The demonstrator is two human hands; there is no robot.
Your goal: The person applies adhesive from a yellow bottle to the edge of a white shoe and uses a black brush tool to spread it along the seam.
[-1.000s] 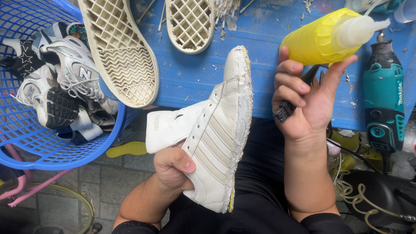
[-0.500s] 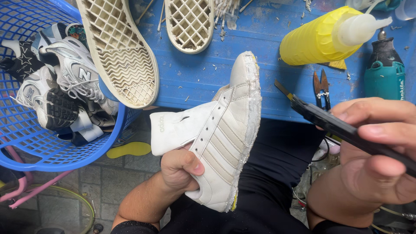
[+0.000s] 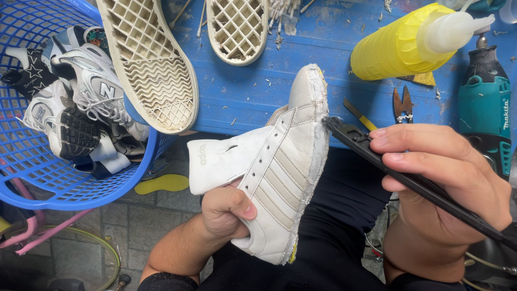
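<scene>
My left hand (image 3: 226, 213) grips a white sneaker upper (image 3: 280, 167) by its heel side, toe pointing away from me, over my lap. The sneaker has no sole and its bottom edge is rough and frayed. My right hand (image 3: 436, 194) is shut on a long black tool (image 3: 377, 153), held like a pen. The tool's tip touches the sneaker's frayed edge near the toe.
A blue workbench (image 3: 258, 91) carries two detached cream soles (image 3: 151, 64) (image 3: 237, 29), a yellow squeeze bottle (image 3: 404, 46), small pliers (image 3: 403, 103) and a teal power tool (image 3: 487, 118). A blue basket (image 3: 64, 183) of sneakers stands at left.
My right hand left the bench with the black tool, came toward me, then brought the tool's tip against the sneaker's edge. The left hand tilted the sneaker slightly.
</scene>
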